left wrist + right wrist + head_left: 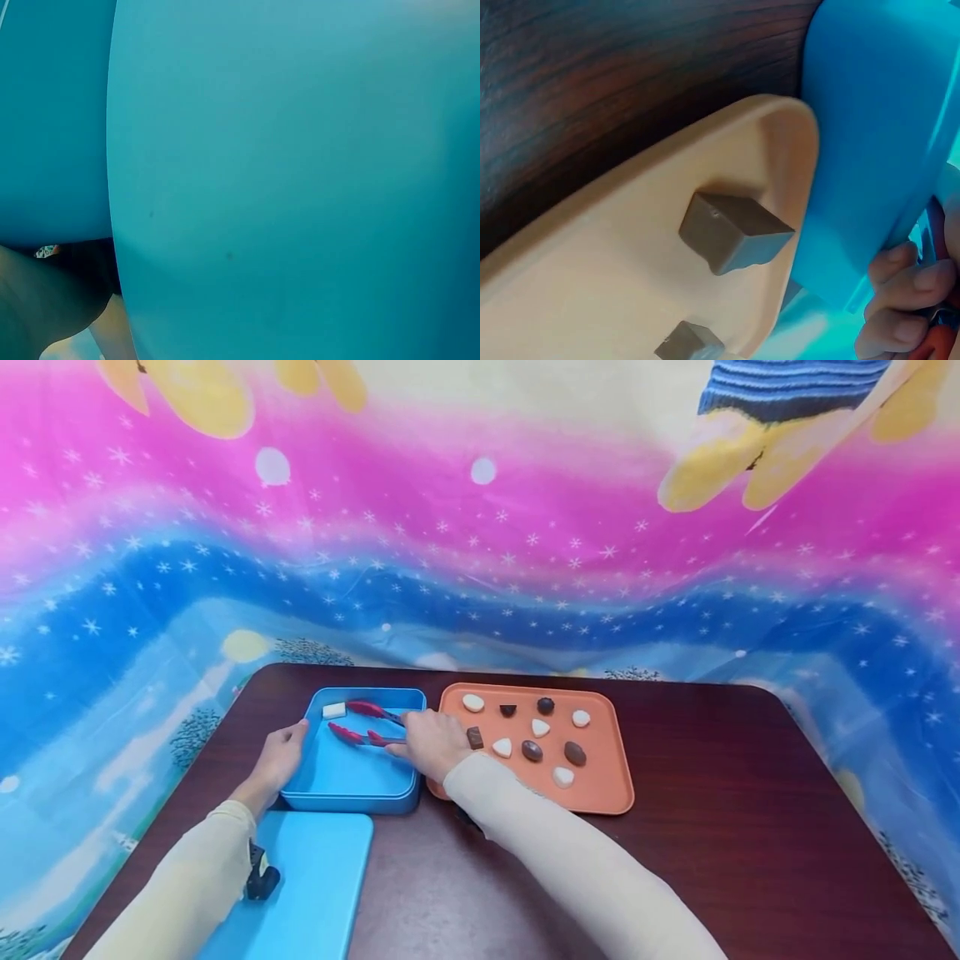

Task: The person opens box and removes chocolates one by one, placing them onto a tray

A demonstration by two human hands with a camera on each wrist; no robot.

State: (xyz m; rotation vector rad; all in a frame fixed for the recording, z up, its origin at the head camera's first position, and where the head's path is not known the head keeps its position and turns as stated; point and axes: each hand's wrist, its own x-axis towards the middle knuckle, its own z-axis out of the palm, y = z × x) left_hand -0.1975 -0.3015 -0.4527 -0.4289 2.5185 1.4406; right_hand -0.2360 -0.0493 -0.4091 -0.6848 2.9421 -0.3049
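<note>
My right hand (435,743) grips a pair of tongs (369,737) with red tips, held over the blue box (352,777). The tong tips are spread apart. A white rectangular piece (333,711) lies in the box's far left corner, close to the upper tip. At the box's left side, my left hand (281,758) holds the rim, its thumb at the edge; most of its other fingers are hidden. Blue plastic fills most of the left wrist view. In the right wrist view, curled fingers (911,289) hold the tongs beside the box wall (870,142).
An orange tray (611,793) stands right of the box, bearing several brown and white chocolate-like pieces. One brown block (735,231) sits near the tray's corner. A flat blue lid (322,877) lies in front of the box on the dark wooden table (712,793). Printed cloth (525,568) hangs behind.
</note>
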